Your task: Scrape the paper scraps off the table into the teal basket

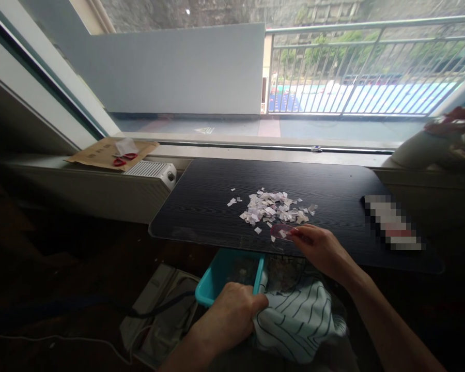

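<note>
A loose heap of small white paper scraps lies on the dark wood-grain tabletop, with several pieces scattered around it. My right hand is closed on one end of a thin, pinkish see-through piece with a rounded edge, held low at the near side of the heap. A scrap or two shows against this piece; its exact kind is unclear. Below the table's front edge, my left hand grips the near rim of a turquoise plastic bin. The bin's contents are dim and hard to make out.
A striped cloth bunches beside the bin. At the table's right lies a blurred-out object. Red-handled scissors rest on a brown envelope on the left ledge, near a white radiator. A window stands behind the table.
</note>
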Motion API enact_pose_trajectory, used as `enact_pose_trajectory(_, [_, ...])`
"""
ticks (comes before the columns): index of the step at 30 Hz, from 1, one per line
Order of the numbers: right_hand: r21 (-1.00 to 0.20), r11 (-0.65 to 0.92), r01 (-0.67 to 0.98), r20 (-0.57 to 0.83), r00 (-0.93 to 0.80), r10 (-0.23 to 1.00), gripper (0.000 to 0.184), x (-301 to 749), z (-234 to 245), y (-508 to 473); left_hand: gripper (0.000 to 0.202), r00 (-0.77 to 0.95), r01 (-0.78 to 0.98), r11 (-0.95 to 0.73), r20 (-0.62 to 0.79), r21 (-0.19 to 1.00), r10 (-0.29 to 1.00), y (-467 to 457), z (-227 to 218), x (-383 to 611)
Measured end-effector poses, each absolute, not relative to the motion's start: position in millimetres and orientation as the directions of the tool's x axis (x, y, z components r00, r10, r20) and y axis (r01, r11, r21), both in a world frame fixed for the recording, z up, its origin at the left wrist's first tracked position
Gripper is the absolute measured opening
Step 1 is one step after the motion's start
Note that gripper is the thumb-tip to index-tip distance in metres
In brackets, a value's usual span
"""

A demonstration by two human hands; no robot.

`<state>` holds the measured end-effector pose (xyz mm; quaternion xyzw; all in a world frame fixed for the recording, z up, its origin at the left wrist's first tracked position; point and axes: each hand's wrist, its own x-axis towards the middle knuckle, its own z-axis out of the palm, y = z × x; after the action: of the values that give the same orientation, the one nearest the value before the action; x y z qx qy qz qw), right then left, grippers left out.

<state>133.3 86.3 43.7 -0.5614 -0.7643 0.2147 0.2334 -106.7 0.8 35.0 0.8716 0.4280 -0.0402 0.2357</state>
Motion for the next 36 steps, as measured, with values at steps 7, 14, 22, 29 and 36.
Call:
enact_pose_trajectory(7, [-0.562, 0.272, 0.781, 0.182, -0.204, 0.962, 0.024, 126, 39, 99, 0.011, 0.628, 0.766, -0.530, -0.249, 0.364, 0.737, 0, 34, -106])
enact_pose_trajectory(14, [-0.532, 0.294, 0.794, 0.160, -0.247, 0.956, 0.022, 125, 42, 98, 0.011, 0.633, 0.758, -0.531, -0.232, 0.377, 0.739, -2, 31, -109])
enact_pose_trajectory(22, [-0.558, 0.241, 0.794, 0.134, -0.201, 0.971, 0.023, 159, 44, 80, 0.011, 0.633, 0.758, -0.543, -0.209, 0.361, 0.745, 3, 25, -108])
enact_pose_trajectory(29, [-0.580, 0.209, 0.787, 0.006, -0.252, 0.968, 0.021, 176, 49, 62, 0.010, 0.642, 0.741, -0.538, -0.189, 0.401, 0.743, 4, 25, -102])
enact_pose_trajectory(36, [-0.620, 0.201, 0.758, -0.019, -0.270, 0.963, 0.022, 189, 44, 50, 0.011, 0.642, 0.738, -0.523, -0.207, 0.426, 0.738, 2, 27, -98])
